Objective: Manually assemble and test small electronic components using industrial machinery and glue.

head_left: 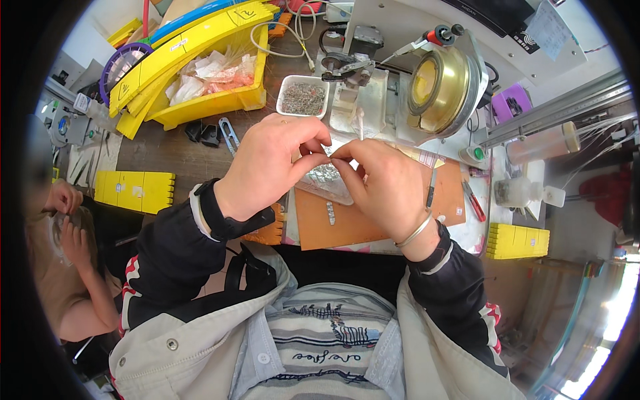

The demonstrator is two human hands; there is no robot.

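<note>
My left hand (pixel 270 163) and my right hand (pixel 383 183) meet at their fingertips near the middle of the bench. Thumb and forefinger are pinched together on each, and whatever lies between them is too small to make out. Right under the fingers is a clear plastic tray (pixel 338 192) holding small shiny pieces. Just beyond my left hand stands a white tub (pixel 285 90) full of tiny metal parts. An orange-brown mat (pixel 363 230) lies beneath, with a short silver strip (pixel 331 213) on it.
Behind the tub stands a bench machine with a large brass-coloured wheel (pixel 437 87). A yellow bin (pixel 260 93) of crumpled wrappings sits far left. Right of my hand lie a thin-bladed tool (pixel 432 189) and red-handled pliers (pixel 474 200). Another person's hands (pixel 73 233) work at left.
</note>
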